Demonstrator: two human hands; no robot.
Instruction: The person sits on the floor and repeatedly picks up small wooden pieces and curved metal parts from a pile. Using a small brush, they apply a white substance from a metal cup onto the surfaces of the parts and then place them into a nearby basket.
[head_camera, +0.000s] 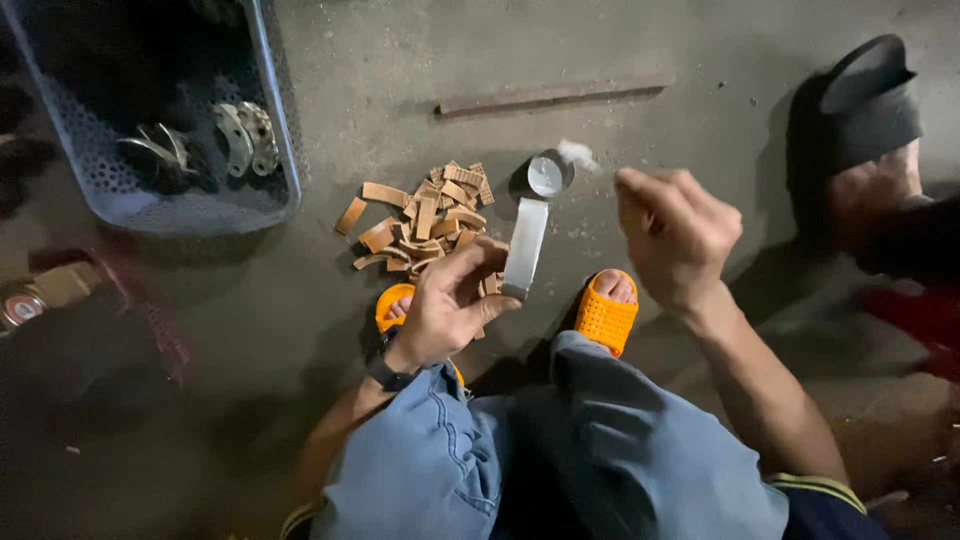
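Pale metal, a flat curved strip, is pinched at its lower end between the thumb and curled fingers of the left hand, so the grip is closed tight on it and the strip rises away from the person over the concrete floor. Its far end reaches almost to a small round tin standing on the floor. The right hand is raised beside the strip, apart from it, fingers curled into a loose fist; whether anything is pinched in it cannot be told. Just left of the strip lies a heap of tan ribbed pads. A blue perforated basket holding curved metal pieces sits at the floor's upper left.
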